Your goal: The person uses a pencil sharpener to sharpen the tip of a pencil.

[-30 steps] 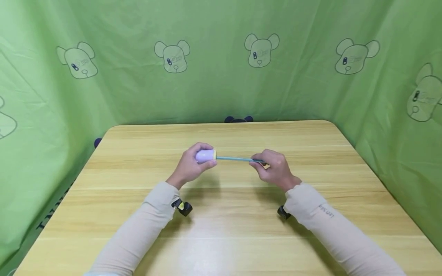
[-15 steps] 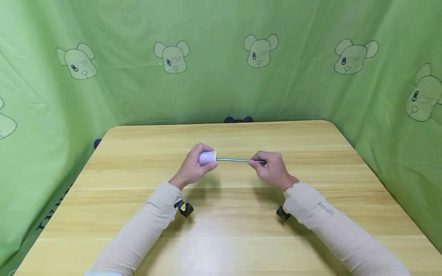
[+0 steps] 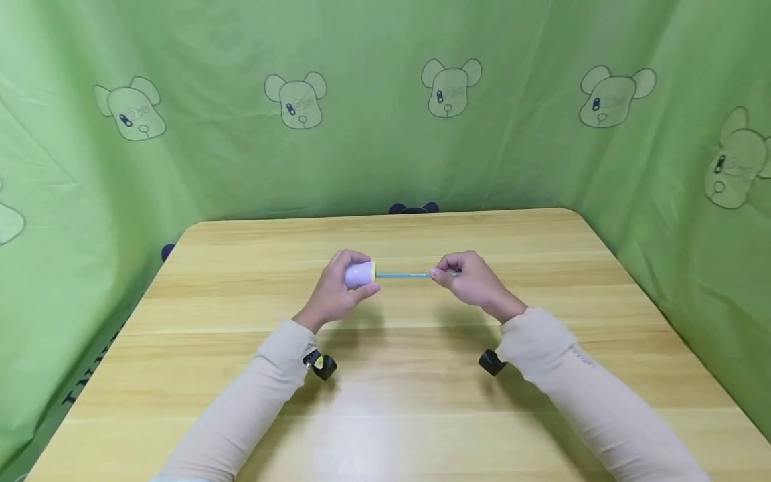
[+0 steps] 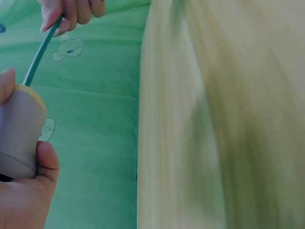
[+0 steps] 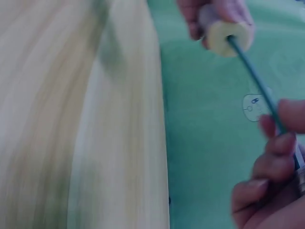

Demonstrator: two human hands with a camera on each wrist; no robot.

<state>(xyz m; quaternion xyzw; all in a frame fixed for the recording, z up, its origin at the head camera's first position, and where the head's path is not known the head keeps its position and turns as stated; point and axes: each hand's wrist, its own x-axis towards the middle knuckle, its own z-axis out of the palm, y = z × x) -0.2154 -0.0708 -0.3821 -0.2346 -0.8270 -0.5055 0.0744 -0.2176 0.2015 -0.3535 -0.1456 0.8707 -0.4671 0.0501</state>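
Note:
In the head view my left hand (image 3: 333, 288) grips a lilac pencil sharpener (image 3: 359, 274) with a yellow end, thumb below and fingers over the top. The sharpener lies sideways above the table, its yellow end facing right. A teal pencil (image 3: 402, 275) runs level from that end to my right hand (image 3: 472, 278), which pinches it between thumb and fingers. The right wrist view shows the pencil (image 5: 257, 81) entering a dark hole in the sharpener's yellow face (image 5: 221, 40). The pencil's tip is hidden inside the sharpener.
Both hands are held over a wooden table (image 3: 385, 415) with rounded far corners. A green curtain (image 3: 373, 154) printed with bear heads surrounds its back and sides. Small black cameras hang at the left wrist (image 3: 325, 367) and the right wrist (image 3: 491, 362).
My right hand has turned at the wrist and shifted a little left along with the pencil. The left hand still grips the sharpener in nearly the same place.

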